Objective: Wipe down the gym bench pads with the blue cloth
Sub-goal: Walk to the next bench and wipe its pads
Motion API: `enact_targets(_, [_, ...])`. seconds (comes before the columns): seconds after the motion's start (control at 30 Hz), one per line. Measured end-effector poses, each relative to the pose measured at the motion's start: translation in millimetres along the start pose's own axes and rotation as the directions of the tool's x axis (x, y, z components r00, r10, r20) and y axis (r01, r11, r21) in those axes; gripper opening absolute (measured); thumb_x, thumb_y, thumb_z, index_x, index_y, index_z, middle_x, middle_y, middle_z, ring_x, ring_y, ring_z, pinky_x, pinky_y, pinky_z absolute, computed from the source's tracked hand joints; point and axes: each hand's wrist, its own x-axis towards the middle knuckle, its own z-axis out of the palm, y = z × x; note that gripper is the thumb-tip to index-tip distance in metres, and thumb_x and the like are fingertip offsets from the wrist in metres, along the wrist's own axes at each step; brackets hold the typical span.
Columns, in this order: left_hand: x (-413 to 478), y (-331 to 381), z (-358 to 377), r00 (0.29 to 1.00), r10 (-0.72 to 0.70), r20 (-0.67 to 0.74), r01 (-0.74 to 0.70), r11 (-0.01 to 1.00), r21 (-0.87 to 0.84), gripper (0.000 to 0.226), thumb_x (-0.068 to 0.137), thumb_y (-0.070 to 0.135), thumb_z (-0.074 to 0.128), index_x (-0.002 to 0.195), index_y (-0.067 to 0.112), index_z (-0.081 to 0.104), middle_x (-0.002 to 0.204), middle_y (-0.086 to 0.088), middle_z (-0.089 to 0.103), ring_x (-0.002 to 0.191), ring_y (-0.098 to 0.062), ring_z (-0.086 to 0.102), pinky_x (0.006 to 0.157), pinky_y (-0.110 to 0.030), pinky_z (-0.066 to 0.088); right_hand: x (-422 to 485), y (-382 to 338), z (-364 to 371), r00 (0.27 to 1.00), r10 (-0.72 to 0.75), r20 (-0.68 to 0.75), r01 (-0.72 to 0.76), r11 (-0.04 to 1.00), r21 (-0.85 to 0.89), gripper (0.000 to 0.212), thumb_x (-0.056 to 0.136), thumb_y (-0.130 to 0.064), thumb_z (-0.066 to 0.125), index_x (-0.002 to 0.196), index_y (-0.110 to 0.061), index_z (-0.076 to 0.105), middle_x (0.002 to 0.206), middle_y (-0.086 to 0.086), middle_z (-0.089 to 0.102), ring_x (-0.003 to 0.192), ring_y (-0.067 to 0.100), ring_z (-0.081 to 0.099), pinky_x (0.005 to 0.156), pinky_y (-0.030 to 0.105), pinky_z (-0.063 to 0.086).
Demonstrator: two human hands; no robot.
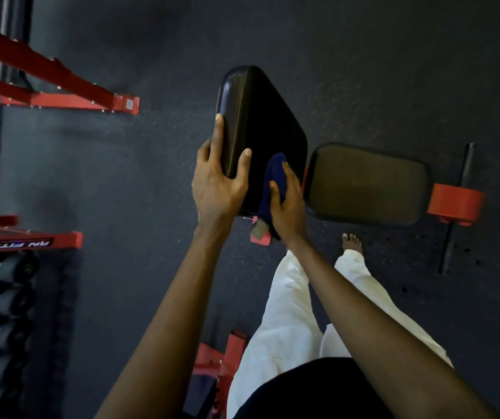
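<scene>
The raised black back pad [261, 125] of the gym bench stands tilted up in the middle of the view. My left hand [217, 182] grips its near left edge, thumb on the face and fingers round the side. My right hand [288, 204] holds the bunched blue cloth [273, 179] and presses it against the pad's lower right face. The flat black seat pad [366, 182] lies to the right, apart from both hands.
The bench's red frame end [454, 204] and a black floor bar [457, 207] sit at the right. Red rack arms [61, 86] reach in from the left, with a dumbbell rack [1, 328] at lower left. White trousers and a bare foot [352, 241] stand beside the bench on dark rubber floor.
</scene>
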Motion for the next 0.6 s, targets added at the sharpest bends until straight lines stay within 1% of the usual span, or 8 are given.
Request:
enact_targets(0.07, [0, 0, 5, 0.997, 0.015, -0.071, -0.012, 0.999, 0.046, 0.070, 0.098, 0.056, 0.056, 0.160, 0.037, 0.028, 0.152, 0.003, 0.047, 0.136, -0.008, 0.049, 0.103, -0.018, 0.041, 22, 33, -3, 0.996, 0.083, -0.014, -0.083, 0.996, 0.025, 0.058, 0.104, -0.043, 0.045, 0.154, -0.013, 0.039, 0.156, 0.008, 0.045, 0.144, 0.023, 0.043, 0.116, 0.043, 0.039])
enact_targets(0.17, [1, -1, 9, 0.993, 0.055, -0.103, -0.045, 0.994, 0.102, 0.069, 0.099, 0.052, 0.058, 0.160, 0.030, 0.034, 0.164, 0.003, 0.035, 0.148, -0.004, 0.035, 0.108, -0.007, 0.029, 58, 77, -3, 0.965, 0.263, 0.004, -0.262, 0.963, 0.066, 0.071, 0.096, -0.056, 0.042, 0.153, -0.013, 0.042, 0.150, 0.012, 0.051, 0.138, 0.029, 0.049, 0.111, 0.048, 0.042])
enact_targets(0.27, [-1, -2, 10, 0.988, 0.100, -0.116, -0.082, 0.986, 0.145, 0.067, 0.101, 0.047, 0.060, 0.159, 0.022, 0.036, 0.166, 0.002, 0.032, 0.147, 0.001, 0.030, 0.111, -0.011, 0.031, 44, 69, 0, 0.924, 0.378, 0.051, -0.381, 0.911, 0.160, 0.068, 0.098, -0.051, 0.047, 0.156, -0.018, 0.035, 0.156, 0.008, 0.045, 0.143, 0.027, 0.044, 0.115, 0.039, 0.038])
enact_targets(0.37, [0, -4, 12, 0.981, 0.132, -0.141, -0.120, 0.989, 0.089, 0.064, 0.101, 0.036, 0.064, 0.156, 0.013, 0.040, 0.163, -0.002, 0.038, 0.150, -0.006, 0.034, 0.117, -0.019, 0.033, -1, 50, 7, 0.943, 0.318, 0.101, -0.331, 0.926, 0.180, 0.063, 0.104, -0.043, 0.049, 0.159, -0.024, 0.026, 0.163, 0.000, 0.035, 0.146, 0.013, 0.034, 0.116, 0.032, 0.032])
enact_targets(0.43, [0, -4, 13, 0.983, 0.118, -0.142, -0.113, 0.993, 0.042, 0.063, 0.101, 0.031, 0.067, 0.155, 0.010, 0.041, 0.162, -0.003, 0.039, 0.150, -0.010, 0.035, 0.119, -0.025, 0.034, -8, 62, 14, 0.961, 0.272, 0.056, -0.278, 0.936, 0.215, 0.060, 0.105, -0.040, 0.048, 0.158, -0.021, 0.028, 0.161, 0.002, 0.038, 0.146, 0.015, 0.037, 0.116, 0.033, 0.035])
enact_targets(0.5, [-1, -3, 14, 0.985, 0.092, -0.147, -0.089, 0.996, 0.028, 0.063, 0.101, 0.029, 0.067, 0.155, 0.010, 0.041, 0.161, -0.002, 0.040, 0.150, -0.011, 0.035, 0.121, -0.031, 0.035, 14, 82, 17, 0.953, 0.300, -0.036, -0.283, 0.928, 0.242, 0.054, 0.105, -0.033, 0.051, 0.154, -0.014, 0.038, 0.152, 0.010, 0.049, 0.139, 0.024, 0.048, 0.109, 0.033, 0.043])
enact_targets(0.57, [0, -2, 16, 0.984, 0.084, -0.159, -0.082, 0.996, 0.019, 0.063, 0.100, 0.029, 0.067, 0.155, 0.010, 0.042, 0.161, -0.002, 0.041, 0.150, -0.012, 0.036, 0.122, -0.038, 0.035, 54, 112, 16, 0.904, 0.417, -0.090, -0.385, 0.889, 0.249, 0.048, 0.103, -0.017, 0.056, 0.148, -0.004, 0.046, 0.143, 0.019, 0.055, 0.130, 0.028, 0.053, 0.094, 0.019, 0.040])
enact_targets(0.6, [-1, -2, 17, 0.984, 0.079, -0.161, -0.077, 0.997, 0.019, 0.063, 0.100, 0.029, 0.067, 0.155, 0.010, 0.042, 0.161, -0.002, 0.041, 0.150, -0.013, 0.036, 0.122, -0.040, 0.035, 75, 130, 14, 0.868, 0.491, -0.074, -0.461, 0.852, 0.249, 0.045, 0.102, -0.013, 0.057, 0.145, -0.003, 0.049, 0.140, 0.020, 0.057, 0.129, 0.030, 0.054, 0.089, 0.018, 0.038])
